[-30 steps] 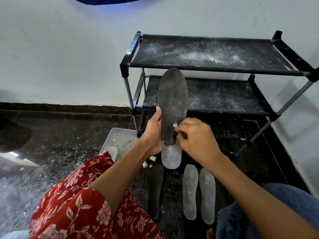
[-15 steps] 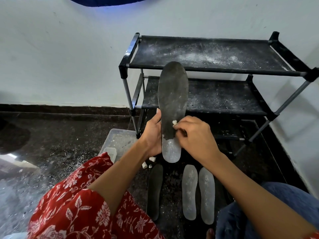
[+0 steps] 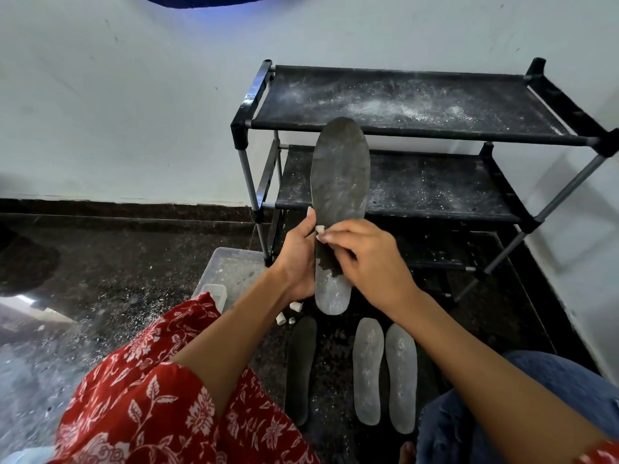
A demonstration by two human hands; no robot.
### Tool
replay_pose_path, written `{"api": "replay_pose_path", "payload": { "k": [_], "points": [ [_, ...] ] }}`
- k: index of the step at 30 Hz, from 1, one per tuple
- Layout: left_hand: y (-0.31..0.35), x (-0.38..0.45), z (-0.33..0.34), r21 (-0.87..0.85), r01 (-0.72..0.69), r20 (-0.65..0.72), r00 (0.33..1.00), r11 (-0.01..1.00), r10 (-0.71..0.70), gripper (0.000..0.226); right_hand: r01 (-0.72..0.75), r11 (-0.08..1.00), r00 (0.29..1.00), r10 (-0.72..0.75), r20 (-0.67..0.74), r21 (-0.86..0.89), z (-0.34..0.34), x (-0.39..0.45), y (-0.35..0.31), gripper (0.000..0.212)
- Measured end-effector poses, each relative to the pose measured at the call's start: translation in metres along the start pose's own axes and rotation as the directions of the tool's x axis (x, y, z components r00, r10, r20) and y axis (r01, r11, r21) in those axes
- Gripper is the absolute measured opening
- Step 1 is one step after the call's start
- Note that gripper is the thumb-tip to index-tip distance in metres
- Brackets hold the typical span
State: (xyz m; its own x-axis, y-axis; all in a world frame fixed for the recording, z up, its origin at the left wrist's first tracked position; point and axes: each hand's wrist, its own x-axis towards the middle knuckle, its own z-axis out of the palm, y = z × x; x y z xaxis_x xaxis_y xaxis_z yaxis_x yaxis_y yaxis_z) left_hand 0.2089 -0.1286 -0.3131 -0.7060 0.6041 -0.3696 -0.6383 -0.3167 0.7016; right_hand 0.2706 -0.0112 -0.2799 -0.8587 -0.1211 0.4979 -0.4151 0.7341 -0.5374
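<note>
A long dark insole (image 3: 340,175) stands upright in front of me, its lower heel part whitened. My left hand (image 3: 296,259) grips its left edge near the middle, thumb up along the edge. My right hand (image 3: 365,259) pinches a small white chalk piece (image 3: 320,229) against the insole's left side, just above the white patch. A ragged border between dark and white shows under my right fingers.
On the dark floor lie one dark insole (image 3: 301,366) and two whitened insoles (image 3: 367,370) (image 3: 401,376). Small chalk bits (image 3: 288,313) lie beside a clear plastic tub (image 3: 231,272). A dusty black shoe rack (image 3: 415,128) stands against the white wall.
My right hand has slid the chalk piece left across the insole toward its left edge. The insole stays upright in my left hand, nearly unmoved.
</note>
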Motion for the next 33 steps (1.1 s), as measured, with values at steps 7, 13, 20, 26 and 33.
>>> {"api": "replay_pose_path", "payload": {
  "k": [7, 13, 20, 26, 33],
  "points": [
    [0.004, -0.002, -0.002, -0.029, -0.001, 0.041, 0.999, 1.0, 0.002, 0.077, 0.04, 0.999, 0.964, -0.034, 0.263, -0.014, 0.004, -0.011, -0.007, 0.013],
    [0.003, -0.001, -0.001, 0.044, -0.016, -0.018, 1.0, 0.999, 0.017, 0.072, 0.039, 0.998, 0.994, -0.033, 0.109, -0.054, 0.0, -0.007, -0.005, 0.013],
    [0.005, -0.004, -0.001, 0.008, -0.01, 0.042, 0.999, 1.0, 0.009, 0.076, 0.065, 0.997, 0.96, -0.048, 0.277, -0.051, 0.007, -0.013, -0.01, 0.016],
    [0.008, -0.007, -0.003, 0.006, 0.0, 0.051, 0.999, 1.0, 0.0, 0.076, 0.021, 0.999, 0.965, -0.028, 0.26, 0.029, 0.002, -0.013, -0.007, 0.012],
    [0.005, -0.009, 0.0, 0.044, 0.071, 0.142, 0.987, 0.996, -0.077, 0.067, 0.053, 0.987, 0.994, -0.067, -0.089, -0.153, -0.006, -0.004, 0.004, 0.01]
  ]
}}
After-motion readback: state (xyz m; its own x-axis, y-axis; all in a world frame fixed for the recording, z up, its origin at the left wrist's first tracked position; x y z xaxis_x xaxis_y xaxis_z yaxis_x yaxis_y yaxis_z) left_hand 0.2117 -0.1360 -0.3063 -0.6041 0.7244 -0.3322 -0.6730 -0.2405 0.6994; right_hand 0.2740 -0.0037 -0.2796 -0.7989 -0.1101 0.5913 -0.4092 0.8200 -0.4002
